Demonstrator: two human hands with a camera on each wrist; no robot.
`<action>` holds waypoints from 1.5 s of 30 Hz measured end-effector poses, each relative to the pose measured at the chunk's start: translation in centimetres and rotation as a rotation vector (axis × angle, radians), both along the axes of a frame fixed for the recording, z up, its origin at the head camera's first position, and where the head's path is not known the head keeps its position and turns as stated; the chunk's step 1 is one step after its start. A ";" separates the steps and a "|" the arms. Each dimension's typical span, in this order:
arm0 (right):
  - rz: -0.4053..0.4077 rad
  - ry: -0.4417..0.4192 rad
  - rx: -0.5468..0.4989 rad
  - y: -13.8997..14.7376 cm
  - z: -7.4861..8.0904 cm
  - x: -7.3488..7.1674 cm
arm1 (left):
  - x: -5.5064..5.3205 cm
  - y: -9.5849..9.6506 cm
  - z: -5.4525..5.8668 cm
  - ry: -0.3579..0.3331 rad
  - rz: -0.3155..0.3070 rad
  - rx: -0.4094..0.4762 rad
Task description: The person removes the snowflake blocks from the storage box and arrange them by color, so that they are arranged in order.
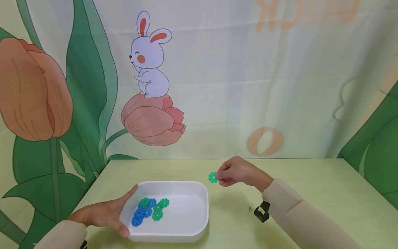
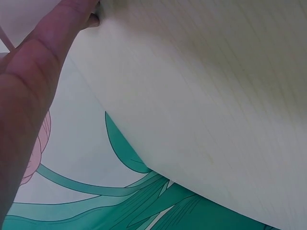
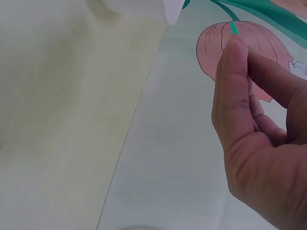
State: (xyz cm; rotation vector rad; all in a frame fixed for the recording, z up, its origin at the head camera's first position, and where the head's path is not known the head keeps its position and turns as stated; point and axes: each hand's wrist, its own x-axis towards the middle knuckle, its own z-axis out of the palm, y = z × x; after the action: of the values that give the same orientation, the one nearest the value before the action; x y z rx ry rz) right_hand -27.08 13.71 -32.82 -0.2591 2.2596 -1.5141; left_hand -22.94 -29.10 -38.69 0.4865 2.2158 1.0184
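Note:
In the head view, my right hand (image 1: 237, 172) pinches a green notched plastic disc (image 1: 212, 177) between thumb and fingertips, above the table and right of a white tray (image 1: 177, 238). Only a green sliver of this disc (image 3: 234, 28) shows past the right hand (image 3: 261, 124) in the right wrist view. My left hand (image 1: 107, 215) rests against the tray's left end, thumb near the front corner and fingers stretched toward the back corner. Several blue notched discs (image 1: 139, 212) and green notched discs (image 1: 157, 215) lie inside, gathered toward the left. The left wrist view shows one straight finger (image 2: 36, 72).
The pale yellow-green table (image 1: 298, 186) extends right of the tray. Behind it hangs a printed curtain (image 1: 211, 86) with a rabbit and tulips. A black device (image 1: 262, 211) is strapped at the right wrist. A tiny dark speck (image 1: 250, 208) shows near it.

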 end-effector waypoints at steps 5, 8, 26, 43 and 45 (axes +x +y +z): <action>0.001 0.014 0.009 1.4 -0.3 0.0 | 0.0 -0.2 0.0 0.001 -0.007 0.014; -0.007 0.018 0.013 2.3 -0.8 0.0 | 0.0 -0.2 0.0 0.005 -0.009 0.021; -0.024 -0.010 0.028 5.1 -3.9 0.3 | 0.0 -0.2 -0.3 0.007 -0.006 0.010; -0.083 -0.025 0.126 5.1 -8.0 0.2 | 0.0 -0.1 0.0 0.014 -0.008 -0.029; -0.089 -0.028 0.131 5.0 -8.4 0.2 | 0.0 0.0 0.0 0.015 -0.006 -0.029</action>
State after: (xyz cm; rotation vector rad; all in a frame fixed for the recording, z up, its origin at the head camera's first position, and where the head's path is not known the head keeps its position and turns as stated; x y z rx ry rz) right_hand -26.87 18.69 -41.21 -0.0999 2.3643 -1.3956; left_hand -22.96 -29.13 -38.66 0.4891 2.2374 0.9809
